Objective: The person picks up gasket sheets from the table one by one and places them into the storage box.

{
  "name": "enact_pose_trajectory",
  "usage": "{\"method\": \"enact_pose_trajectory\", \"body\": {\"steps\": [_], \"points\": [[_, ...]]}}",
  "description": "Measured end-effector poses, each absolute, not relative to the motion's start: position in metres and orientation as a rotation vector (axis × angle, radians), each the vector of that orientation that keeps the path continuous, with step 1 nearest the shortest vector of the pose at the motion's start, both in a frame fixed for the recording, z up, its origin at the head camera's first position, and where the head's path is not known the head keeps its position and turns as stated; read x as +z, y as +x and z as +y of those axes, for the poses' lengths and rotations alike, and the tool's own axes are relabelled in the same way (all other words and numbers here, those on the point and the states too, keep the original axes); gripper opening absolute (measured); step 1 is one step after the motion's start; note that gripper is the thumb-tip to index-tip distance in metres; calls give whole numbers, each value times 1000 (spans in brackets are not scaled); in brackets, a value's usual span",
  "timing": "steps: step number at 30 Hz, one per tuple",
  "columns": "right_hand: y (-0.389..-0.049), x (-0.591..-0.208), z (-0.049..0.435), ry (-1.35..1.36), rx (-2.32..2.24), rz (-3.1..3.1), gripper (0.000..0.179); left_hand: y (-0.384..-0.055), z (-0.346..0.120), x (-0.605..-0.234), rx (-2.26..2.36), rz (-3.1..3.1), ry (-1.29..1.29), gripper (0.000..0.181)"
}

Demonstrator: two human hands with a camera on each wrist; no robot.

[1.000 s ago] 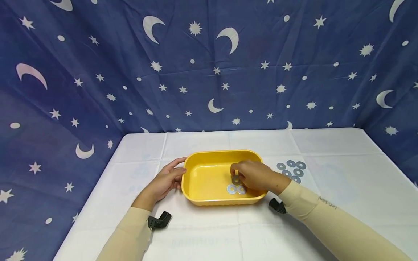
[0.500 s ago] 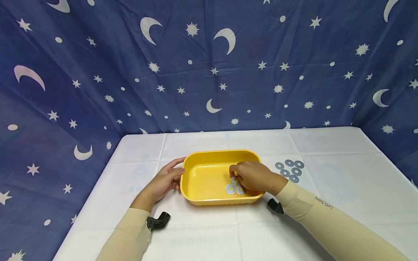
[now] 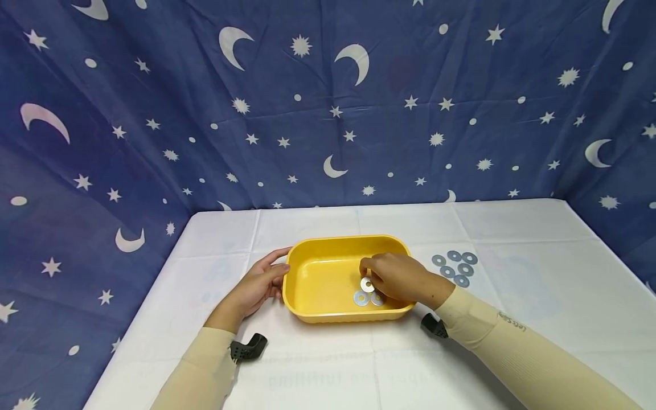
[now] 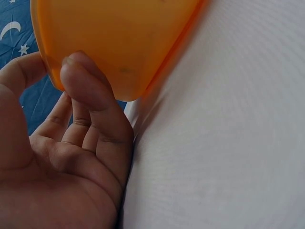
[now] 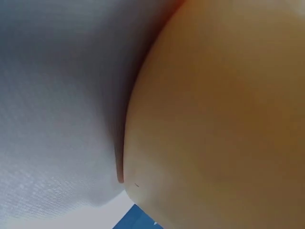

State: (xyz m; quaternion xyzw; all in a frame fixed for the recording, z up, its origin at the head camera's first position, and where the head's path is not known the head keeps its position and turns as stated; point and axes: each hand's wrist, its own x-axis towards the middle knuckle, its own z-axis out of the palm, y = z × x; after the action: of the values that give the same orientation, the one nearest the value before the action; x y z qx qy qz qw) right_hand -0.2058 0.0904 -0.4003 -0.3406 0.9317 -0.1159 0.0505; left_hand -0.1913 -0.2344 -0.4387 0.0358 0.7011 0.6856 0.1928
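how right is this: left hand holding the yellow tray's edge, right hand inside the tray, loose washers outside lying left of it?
One slip: in the head view, the loose washers outside lie right of the yellow tray, not left. The rest stands.

"LetsSlim" [image 3: 511, 320] on sleeve [image 3: 543, 359], faint lettering [image 3: 293, 379] on tablecloth [image 3: 517, 245]
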Motion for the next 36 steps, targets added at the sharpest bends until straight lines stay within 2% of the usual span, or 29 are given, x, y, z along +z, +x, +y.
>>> {"method": "enact_pose_trajectory", "body": {"steps": [10, 20, 26, 36], "points": [[-198, -391, 106, -1144, -748, 2878, 16, -192, -233, -438, 1924, 1968, 100, 54], [-173, -383, 139, -1096, -1070, 2924, 15, -192, -235, -439, 1920, 1971, 106, 55], [-164, -385, 155, -1133, -1099, 2972, 20, -191, -235, -438, 1921, 1974, 121, 55], [-159, -385, 180, -1008, -1064, 3048, 21, -191, -235, -439, 1919, 1975, 118, 56]]}}
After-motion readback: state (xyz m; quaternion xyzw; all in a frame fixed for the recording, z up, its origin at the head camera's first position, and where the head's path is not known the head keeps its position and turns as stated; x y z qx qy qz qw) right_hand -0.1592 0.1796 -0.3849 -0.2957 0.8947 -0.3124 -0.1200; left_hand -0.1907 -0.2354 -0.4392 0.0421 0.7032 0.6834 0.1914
